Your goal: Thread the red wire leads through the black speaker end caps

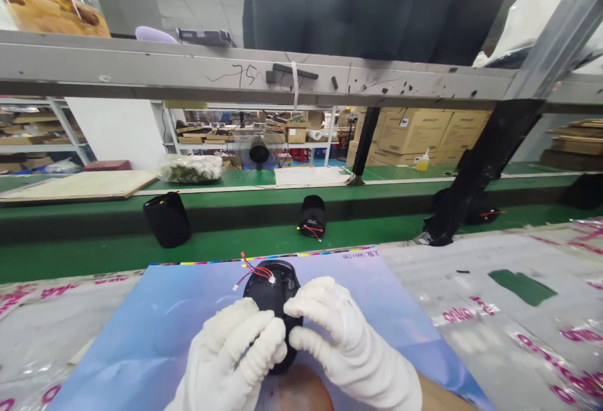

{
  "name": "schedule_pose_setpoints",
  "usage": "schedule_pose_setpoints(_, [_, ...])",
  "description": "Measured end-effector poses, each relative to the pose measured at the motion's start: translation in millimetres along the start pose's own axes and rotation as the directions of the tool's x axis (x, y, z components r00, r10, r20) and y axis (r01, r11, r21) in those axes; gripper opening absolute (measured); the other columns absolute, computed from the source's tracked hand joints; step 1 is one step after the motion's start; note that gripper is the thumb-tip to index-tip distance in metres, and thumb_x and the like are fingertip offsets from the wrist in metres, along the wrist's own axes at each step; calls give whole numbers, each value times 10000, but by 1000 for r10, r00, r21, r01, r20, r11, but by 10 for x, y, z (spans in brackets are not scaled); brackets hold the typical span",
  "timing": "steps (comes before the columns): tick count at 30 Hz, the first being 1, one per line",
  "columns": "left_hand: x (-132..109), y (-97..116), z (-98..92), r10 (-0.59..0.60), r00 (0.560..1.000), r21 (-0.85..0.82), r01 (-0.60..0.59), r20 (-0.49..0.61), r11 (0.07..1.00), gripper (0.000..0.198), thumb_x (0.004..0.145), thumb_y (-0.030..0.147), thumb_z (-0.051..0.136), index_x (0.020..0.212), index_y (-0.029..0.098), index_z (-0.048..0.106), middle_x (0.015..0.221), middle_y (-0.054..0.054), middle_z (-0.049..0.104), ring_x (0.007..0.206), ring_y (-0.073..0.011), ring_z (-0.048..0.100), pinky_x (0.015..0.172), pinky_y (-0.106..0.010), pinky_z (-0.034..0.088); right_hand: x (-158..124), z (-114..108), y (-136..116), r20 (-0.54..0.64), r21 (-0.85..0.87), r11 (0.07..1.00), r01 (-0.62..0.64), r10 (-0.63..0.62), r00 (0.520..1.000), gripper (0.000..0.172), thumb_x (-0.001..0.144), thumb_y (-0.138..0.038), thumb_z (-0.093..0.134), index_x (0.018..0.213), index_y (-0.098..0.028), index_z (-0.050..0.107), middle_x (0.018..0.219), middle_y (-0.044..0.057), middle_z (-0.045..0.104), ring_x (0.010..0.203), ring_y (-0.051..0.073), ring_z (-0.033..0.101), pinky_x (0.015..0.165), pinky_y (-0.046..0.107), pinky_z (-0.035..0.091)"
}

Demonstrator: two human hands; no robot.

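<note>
The near bench (556,241) is sheeted in pink-printed plastic film (461,342), carrying a blue printed sheet (136,342), with a black housing (271,285) with red leads positioned on that sheet. Beyond it, a green conveyor belt (117,263) carries a black cylindrical unit (167,219) and a smaller black unit (311,216). Overhead, a grey metal shelf (235,71) bears a dark flat device (205,37).

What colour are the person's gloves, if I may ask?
The gloves are white, best seen in the head view.
</note>
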State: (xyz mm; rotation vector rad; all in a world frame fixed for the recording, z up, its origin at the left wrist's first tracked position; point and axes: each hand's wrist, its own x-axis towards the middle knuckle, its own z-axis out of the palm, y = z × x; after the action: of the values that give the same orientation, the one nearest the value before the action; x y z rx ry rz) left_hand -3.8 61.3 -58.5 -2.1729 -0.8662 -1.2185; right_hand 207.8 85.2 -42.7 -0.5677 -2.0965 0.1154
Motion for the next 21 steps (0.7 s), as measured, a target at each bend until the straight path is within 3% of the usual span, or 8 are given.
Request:
schedule_pose_setpoints(2, [90, 31, -13, -17, 1000, -19, 18, 23, 1000, 190, 901, 109, 550, 1005, 255, 613, 769, 29, 747, 700, -135, 707, 686, -248, 566, 76, -40, 5, 52, -1, 1000, 16, -16, 999, 186, 962, -300, 552, 1141, -250, 564, 897, 46, 691, 794, 206, 610, 714, 356, 508])
schedule_pose_setpoints(7, [328, 65, -55, 2, 1000, 58, -3, 17, 998, 123, 861, 127, 536, 927, 216, 590, 710, 18, 734, 616, -156, 669, 626, -288, 497, 171, -75, 31, 166, 43, 996, -77, 69, 984, 426, 954, -292, 567, 1350, -197, 443, 882, 43, 636, 779, 187, 568, 750, 344, 504])
schedule_pose_setpoints(10, [386, 48, -90, -40, 997, -30, 42, 64, 999, 118, 844, 113, 525, 855, 226, 560, 657, 30, 681, 577, -141, 630, 593, -275, 472, 176, -62, 56, 145, 101, 990, -101, 86, 986, 156, 937, -320, 605, 1046, -210, 584, 827, 17, 629, 754, 171, 553, 734, 324, 467])
schedule_pose_setpoints(12, [375, 36, -109, -103, 988, -86, 113, 112, 990, 84, 853, 147, 533, 837, 229, 531, 626, 38, 633, 536, -129, 597, 550, -256, 466, 197, -69, 68, 165, 136, 986, -93, 70, 984, 156, 932, -357, 617, 874, -214, 595, 802, 6, 644, 755, 166, 549, 728, 316, 443])
schedule_pose_setpoints(15, [304, 26, -123, -180, 973, -108, 196, 142, 975, 186, 845, 166, 563, 1025, 190, 519, 686, 19, 639, 562, -132, 612, 565, -258, 500, 255, -121, 66, 269, 160, 983, -88, 42, 962, 132, 930, -325, 631, 862, -213, 624, 807, 1, 663, 789, 166, 552, 773, 322, 435])
schedule_pose_setpoints(18, [230, 12, -123, -176, 974, -136, 195, 142, 971, 360, 846, 146, 585, 1191, 148, 483, 733, 5, 655, 613, -138, 635, 616, -272, 514, 303, -188, 46, 343, 137, 985, -102, 49, 938, 62, 861, -178, 706, 858, -196, 647, 797, 3, 643, 798, 169, 540, 780, 327, 436])
schedule_pose_setpoints(19, [219, 2, -124, -169, 975, -144, 190, 147, 971, 370, 845, 150, 596, 1199, 151, 486, 732, 8, 652, 617, -140, 634, 619, -275, 511, 309, -205, 40, 358, 126, 984, -126, 74, 931, 135, 823, -134, 733, 918, -190, 655, 820, 10, 639, 807, 174, 542, 785, 332, 443])
schedule_pose_setpoints(21, [228, -24, -127, -143, 975, -157, 171, 170, 973, 356, 838, 164, 607, 1180, 170, 507, 723, 14, 643, 607, -143, 623, 604, -282, 501, 310, -226, 32, 387, 104, 971, -214, 158, 908, 485, 753, -86, 779, 1189, -188, 593, 894, 29, 637, 848, 192, 557, 817, 353, 467])
